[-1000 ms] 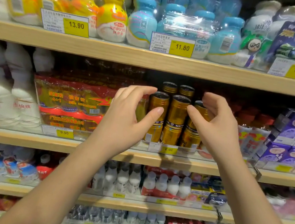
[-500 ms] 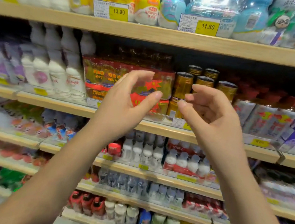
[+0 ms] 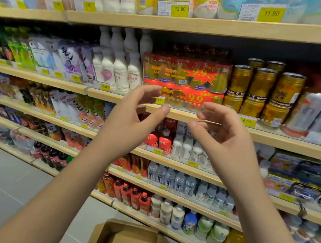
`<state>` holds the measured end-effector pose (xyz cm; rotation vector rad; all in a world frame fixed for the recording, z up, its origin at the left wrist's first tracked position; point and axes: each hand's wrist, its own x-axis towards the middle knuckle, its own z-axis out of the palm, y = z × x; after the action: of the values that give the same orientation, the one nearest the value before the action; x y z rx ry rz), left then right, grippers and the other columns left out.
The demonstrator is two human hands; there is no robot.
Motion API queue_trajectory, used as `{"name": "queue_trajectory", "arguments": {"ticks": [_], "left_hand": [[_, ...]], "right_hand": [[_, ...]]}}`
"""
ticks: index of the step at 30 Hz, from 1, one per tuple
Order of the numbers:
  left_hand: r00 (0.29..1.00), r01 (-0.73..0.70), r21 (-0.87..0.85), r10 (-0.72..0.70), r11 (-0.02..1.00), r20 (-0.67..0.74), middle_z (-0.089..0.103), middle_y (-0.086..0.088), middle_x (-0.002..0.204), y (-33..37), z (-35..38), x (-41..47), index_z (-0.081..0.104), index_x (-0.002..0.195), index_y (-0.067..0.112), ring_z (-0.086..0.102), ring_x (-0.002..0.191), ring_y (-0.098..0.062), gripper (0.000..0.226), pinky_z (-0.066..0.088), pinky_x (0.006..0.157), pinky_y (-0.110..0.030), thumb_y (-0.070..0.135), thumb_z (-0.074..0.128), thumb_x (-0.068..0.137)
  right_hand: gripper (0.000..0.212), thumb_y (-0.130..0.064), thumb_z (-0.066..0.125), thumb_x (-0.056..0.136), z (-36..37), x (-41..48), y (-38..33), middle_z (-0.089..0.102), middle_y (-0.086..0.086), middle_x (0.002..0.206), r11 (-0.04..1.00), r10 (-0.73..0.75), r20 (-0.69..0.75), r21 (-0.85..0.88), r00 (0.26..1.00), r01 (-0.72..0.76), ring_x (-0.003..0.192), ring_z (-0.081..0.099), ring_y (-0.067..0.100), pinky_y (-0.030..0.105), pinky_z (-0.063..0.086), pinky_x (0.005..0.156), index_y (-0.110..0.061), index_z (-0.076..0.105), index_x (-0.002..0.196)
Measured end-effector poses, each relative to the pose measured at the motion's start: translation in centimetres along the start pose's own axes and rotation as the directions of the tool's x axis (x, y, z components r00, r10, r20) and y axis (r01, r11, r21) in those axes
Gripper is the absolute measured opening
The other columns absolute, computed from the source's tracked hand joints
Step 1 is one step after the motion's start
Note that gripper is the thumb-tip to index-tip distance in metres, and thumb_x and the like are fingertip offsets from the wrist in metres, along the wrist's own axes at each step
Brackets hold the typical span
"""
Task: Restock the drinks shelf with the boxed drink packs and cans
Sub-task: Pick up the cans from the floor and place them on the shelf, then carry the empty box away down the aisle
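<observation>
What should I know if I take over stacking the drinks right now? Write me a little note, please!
Left hand: empty, fingers loosely curled, in the air in front of the shelf edge.
Right hand: also empty, loosely curled, beside the left.
Gold cans: stacked two high on the shelf, just right of the red wrapped packs.
Done: cans and packs stand in their rows.
Left: check the open cardboard box below the hands; what it holds does not show.
</observation>
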<state>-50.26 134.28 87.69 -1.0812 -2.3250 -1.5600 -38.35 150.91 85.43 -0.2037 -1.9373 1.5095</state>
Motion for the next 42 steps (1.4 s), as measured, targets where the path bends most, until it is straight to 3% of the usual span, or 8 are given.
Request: {"name": "queue_trajectory", "arguments": {"ticks": [8, 15, 21, 25, 32, 35, 39, 42], "left_hand": [[0.999, 0.05, -0.039, -0.05, 0.998, -0.011, 0.059, 0.02, 0.13, -5.9, -6.2, -1.1, 0.053, 0.136, 0.034, 0.056, 0.122, 0.001, 0.045, 0.05, 0.104, -0.038, 0.044, 0.065, 0.094], [0.995, 0.095, -0.04, -0.093, 0.995, 0.042, 0.056, 0.02, 0.132, -14.2, -14.6, -2.2, 0.052, 0.138, 0.032, 0.052, 0.121, 0.009, 0.047, 0.044, 0.1, -0.014, 0.044, 0.064, 0.094], [0.976, 0.185, -0.1, -0.171, 0.978, 0.134, 0.056, 0.018, 0.134, -21.9, -17.0, -3.9, 0.052, 0.138, 0.032, 0.051, 0.126, 0.005, 0.047, 0.047, 0.107, -0.036, 0.044, 0.065, 0.094], [0.955, 0.256, -0.095, -0.237, 0.962, 0.178, 0.057, 0.018, 0.134, -25.9, -16.1, -5.1, 0.053, 0.138, 0.03, 0.054, 0.123, 0.004, 0.049, 0.048, 0.106, -0.035, 0.039, 0.068, 0.093], [0.892, 0.402, -0.038, -0.382, 0.915, 0.24, 0.059, 0.016, 0.129, -33.7, -12.4, -9.2, 0.054, 0.137, 0.028, 0.057, 0.118, 0.002, 0.049, 0.052, 0.1, -0.033, 0.04, 0.07, 0.092], [0.851, 0.473, 0.006, -0.459, 0.881, 0.254, 0.06, 0.013, 0.127, -38.2, -10.1, -11.7, 0.053, 0.136, 0.029, 0.057, 0.116, 0.001, 0.049, 0.051, 0.097, -0.027, 0.04, 0.07, 0.091], [0.799, 0.543, 0.088, -0.546, 0.835, 0.253, 0.058, 0.02, 0.125, -45.8, -5.9, -16.5, 0.052, 0.135, 0.033, 0.056, 0.115, 0.005, 0.048, 0.048, 0.09, -0.015, 0.04, 0.07, 0.091], [0.762, 0.59, 0.121, -0.6, 0.799, 0.243, 0.056, 0.023, 0.124, -53.2, -1.7, -21.5, 0.051, 0.135, 0.035, 0.056, 0.114, 0.007, 0.048, 0.048, 0.088, -0.014, 0.04, 0.07, 0.091]], "right_hand": [[0.043, -0.035, 0.079, 0.086, 7.8, -0.4, 0.5, 0.071, -0.01, 0.11, 0.999, 0.029, 0.013, -0.046, 0.999, -0.029, 0.101, 0.07, 0.006, 0.026, 0.058, 0.088, -0.034, 0.062, 0.126], [0.039, -0.035, 0.078, 0.088, 18.4, -1.2, 1.7, 0.07, -0.009, 0.11, 0.991, 0.107, -0.017, -0.077, 0.994, -0.108, 0.098, 0.068, 0.0, 0.011, 0.052, 0.078, -0.034, 0.063, 0.124], [0.042, -0.036, 0.076, 0.09, 23.8, -3.4, 4.9, 0.067, -0.014, 0.115, 0.969, 0.207, -0.067, -0.127, 0.976, -0.214, 0.1, 0.068, 0.0, 0.013, 0.054, 0.078, -0.035, 0.061, 0.129], [0.043, -0.033, 0.077, 0.09, 25.1, -4.9, 8.3, 0.068, -0.007, 0.114, 0.947, 0.292, -0.074, -0.116, 0.953, -0.299, 0.1, 0.069, 0.005, 0.017, 0.055, 0.08, -0.035, 0.061, 0.129], [0.048, -0.025, 0.078, 0.09, 25.9, -6.8, 17.3, 0.067, -0.003, 0.116, 0.891, 0.414, -0.061, -0.174, 0.908, -0.418, 0.095, 0.069, 0.002, 0.014, 0.054, 0.078, -0.026, 0.059, 0.134], [0.045, -0.027, 0.079, 0.089, 26.0, -8.1, 22.7, 0.069, -0.004, 0.113, 0.859, 0.47, -0.08, -0.189, 0.879, -0.476, 0.097, 0.07, 0.005, 0.015, 0.054, 0.081, -0.031, 0.061, 0.13], [0.041, -0.023, 0.078, 0.09, 26.3, -11.7, 32.5, 0.071, -0.004, 0.11, 0.81, 0.537, -0.109, -0.212, 0.837, -0.547, 0.089, 0.067, -0.001, 0.01, 0.05, 0.079, -0.03, 0.063, 0.127], [0.037, -0.02, 0.077, 0.091, 26.7, -16.1, 42.0, 0.071, -0.005, 0.11, 0.768, 0.594, -0.099, -0.227, 0.798, -0.599, 0.091, 0.069, 0.003, 0.012, 0.051, 0.08, -0.035, 0.062, 0.121]]}}
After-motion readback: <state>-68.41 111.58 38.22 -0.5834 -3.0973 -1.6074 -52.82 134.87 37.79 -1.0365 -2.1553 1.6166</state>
